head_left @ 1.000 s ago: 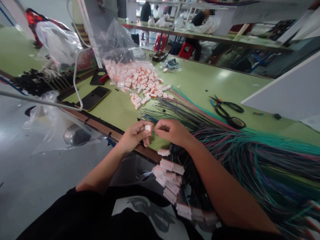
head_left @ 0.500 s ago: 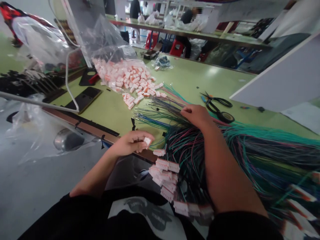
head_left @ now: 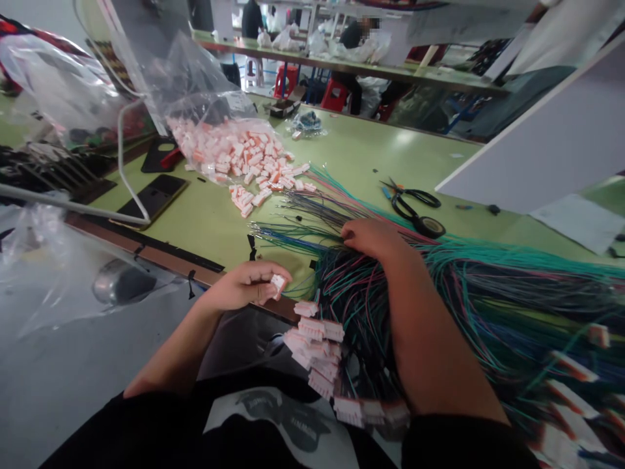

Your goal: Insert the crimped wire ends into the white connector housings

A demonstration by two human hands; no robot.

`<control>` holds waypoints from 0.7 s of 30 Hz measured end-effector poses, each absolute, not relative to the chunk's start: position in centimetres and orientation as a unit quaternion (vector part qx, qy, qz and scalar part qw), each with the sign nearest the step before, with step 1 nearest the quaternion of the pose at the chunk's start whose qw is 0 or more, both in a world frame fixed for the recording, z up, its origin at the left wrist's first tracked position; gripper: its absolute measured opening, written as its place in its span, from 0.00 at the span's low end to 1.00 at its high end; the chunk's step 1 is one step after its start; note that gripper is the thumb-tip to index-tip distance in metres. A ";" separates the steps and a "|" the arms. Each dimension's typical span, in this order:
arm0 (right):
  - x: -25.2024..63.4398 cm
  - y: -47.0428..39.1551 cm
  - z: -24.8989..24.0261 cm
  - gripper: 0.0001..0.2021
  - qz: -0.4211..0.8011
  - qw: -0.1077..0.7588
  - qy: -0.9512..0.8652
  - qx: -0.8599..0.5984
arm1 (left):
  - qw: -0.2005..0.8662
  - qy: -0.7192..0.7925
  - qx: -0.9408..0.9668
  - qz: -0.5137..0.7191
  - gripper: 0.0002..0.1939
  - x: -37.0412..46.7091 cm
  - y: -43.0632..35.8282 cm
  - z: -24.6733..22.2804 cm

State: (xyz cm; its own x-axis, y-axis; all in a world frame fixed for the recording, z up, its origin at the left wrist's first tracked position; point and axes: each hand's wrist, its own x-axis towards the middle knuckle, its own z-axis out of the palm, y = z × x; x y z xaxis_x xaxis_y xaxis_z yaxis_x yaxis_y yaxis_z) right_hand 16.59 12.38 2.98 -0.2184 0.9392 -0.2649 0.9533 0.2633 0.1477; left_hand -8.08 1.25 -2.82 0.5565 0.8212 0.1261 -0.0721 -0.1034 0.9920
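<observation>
My left hand (head_left: 247, 284), at the table's front edge, pinches a small white and orange connector housing (head_left: 278, 284) between thumb and fingers. My right hand (head_left: 371, 238) rests low over a spread of thin wires (head_left: 332, 212), its fingers curled down among them. Whether a wire is caught between those fingertips is hidden. Bare metal tips of the wires point left, toward a heap of loose connector housings (head_left: 254, 153) spilling from a clear plastic bag (head_left: 195, 85). Several wired connectors (head_left: 319, 352) hang in a cluster over the front edge, below and between my hands.
Scissors (head_left: 415, 198) and a roll of black tape (head_left: 430, 227) lie beyond my right hand. A phone (head_left: 153, 198) sits at left near a white bent metal rod (head_left: 122, 150). Long wire bundles (head_left: 537, 280) run right. A grey panel (head_left: 537, 143) stands at right. People work at a far table (head_left: 342, 62).
My right hand has lowered onto the wires, its fingers curling down. My left hand keeps the connector housing, turned slightly. The whole view has shifted a little.
</observation>
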 end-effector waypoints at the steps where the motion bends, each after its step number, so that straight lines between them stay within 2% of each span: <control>1: 16.5 12.3 3.0 0.12 -0.020 0.151 0.779 0.608 | 0.609 0.295 0.636 0.372 0.09 -8.1 1.3 -2.8; 7: 15.3 12.2 2.2 0.14 0.012 0.099 0.794 0.599 | 0.628 0.306 0.612 0.372 0.09 -8.0 1.1 -2.7; 15: 15.1 12.7 1.4 0.15 0.021 0.101 0.802 0.588 | 0.641 0.301 0.605 0.365 0.13 -8.0 1.3 -2.8; 21: 15.8 12.9 1.4 0.16 -0.007 0.090 0.803 0.589 | 0.640 0.301 0.605 0.367 0.12 -8.0 1.3 -3.0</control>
